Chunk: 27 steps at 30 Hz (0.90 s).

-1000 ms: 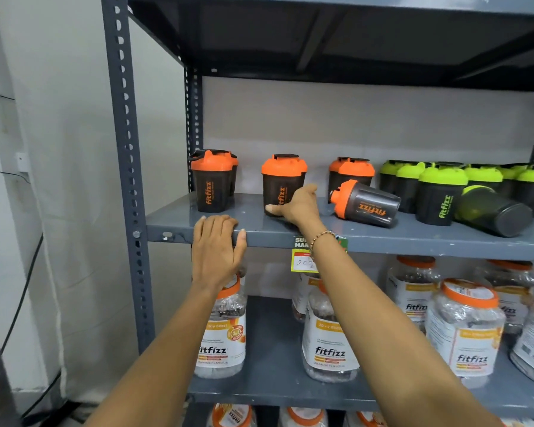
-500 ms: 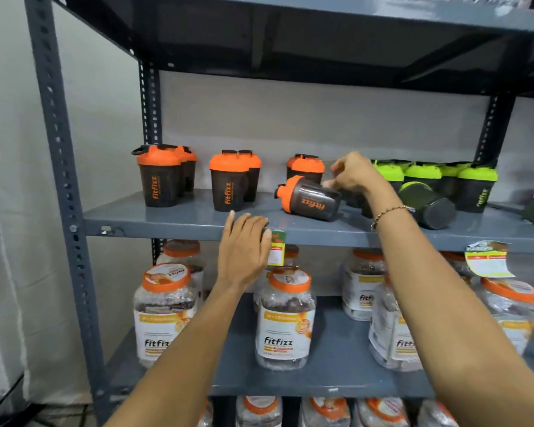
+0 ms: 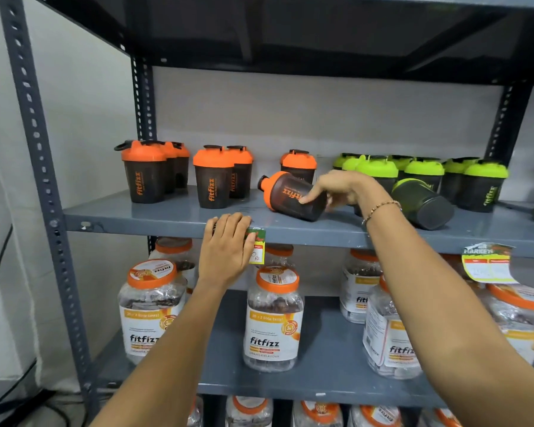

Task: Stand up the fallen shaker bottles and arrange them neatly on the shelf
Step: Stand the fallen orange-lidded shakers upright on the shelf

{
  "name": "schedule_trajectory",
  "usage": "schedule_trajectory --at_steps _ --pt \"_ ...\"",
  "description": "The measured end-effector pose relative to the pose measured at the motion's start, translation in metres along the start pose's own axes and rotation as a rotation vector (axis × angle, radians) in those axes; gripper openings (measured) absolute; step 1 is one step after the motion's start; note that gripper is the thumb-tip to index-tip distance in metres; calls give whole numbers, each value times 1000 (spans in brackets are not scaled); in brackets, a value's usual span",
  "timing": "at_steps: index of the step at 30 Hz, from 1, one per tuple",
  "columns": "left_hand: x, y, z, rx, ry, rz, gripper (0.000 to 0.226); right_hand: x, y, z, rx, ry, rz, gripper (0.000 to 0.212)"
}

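A grey metal rack fills most of the frame, its perforated upright running down the left side. The middle shelf crosses the centre of the picture, and a lower shelf lies beneath it in the bottom half.

On the lower shelf, large clear jars with orange lids and "fitfizz" labels are seen standing upright across the width.

At the right of the middle shelf, a cluster of green-lidded shakers is seen standing upright, and in front of it a fallen green shaker lies on its side, base toward the camera. At the left of the shelf, orange-lidded shakers are set upright in small groups.

Near the centre of the frame, the fallen orange shaker is seen tilted, its lid pointing left and raised off the shelf, its base down at the right. It is gripped around the lower body by the right hand, with the fingers wrapped narrowly about it and a beaded bracelet worn at the wrist.

The left hand is laid flat over the front edge of the middle shelf, below and left of the tilted shaker, its fingers extended together and holding nothing. Just beside it, a small price tag is fixed to the shelf edge; a larger price label hangs at the right.
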<state>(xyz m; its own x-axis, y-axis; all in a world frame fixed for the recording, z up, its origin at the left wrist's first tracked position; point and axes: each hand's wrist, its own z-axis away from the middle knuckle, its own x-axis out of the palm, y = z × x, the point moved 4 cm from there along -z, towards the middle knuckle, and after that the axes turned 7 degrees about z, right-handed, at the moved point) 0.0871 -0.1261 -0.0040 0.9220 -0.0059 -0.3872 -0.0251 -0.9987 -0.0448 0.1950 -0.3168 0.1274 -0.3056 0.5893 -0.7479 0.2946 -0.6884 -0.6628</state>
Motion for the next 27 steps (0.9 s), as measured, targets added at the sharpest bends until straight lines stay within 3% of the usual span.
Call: schedule_trajectory --at_steps 6,8,12,20,24,27 --pt "3 -2 0 1 28 -5 35 18 28 -11 -114 -114 -930 37" --pt "5 -3 1 -2 35 -1 34 25 33 -16 -146 -132 -1042 43" --pt "7 -4 1 -3 42 0 35 32 31 -23 -129 -28 -823 58" --pt "5 -3 1 14 62 9 33 42 20 -44 -131 178 -415 47" --pt "3 -2 1 8 47 6 34 43 21 -49 -130 209 -300 53" --pt "1 -1 1 -5 30 22 36 44 21 -48 -140 203 -242 43"
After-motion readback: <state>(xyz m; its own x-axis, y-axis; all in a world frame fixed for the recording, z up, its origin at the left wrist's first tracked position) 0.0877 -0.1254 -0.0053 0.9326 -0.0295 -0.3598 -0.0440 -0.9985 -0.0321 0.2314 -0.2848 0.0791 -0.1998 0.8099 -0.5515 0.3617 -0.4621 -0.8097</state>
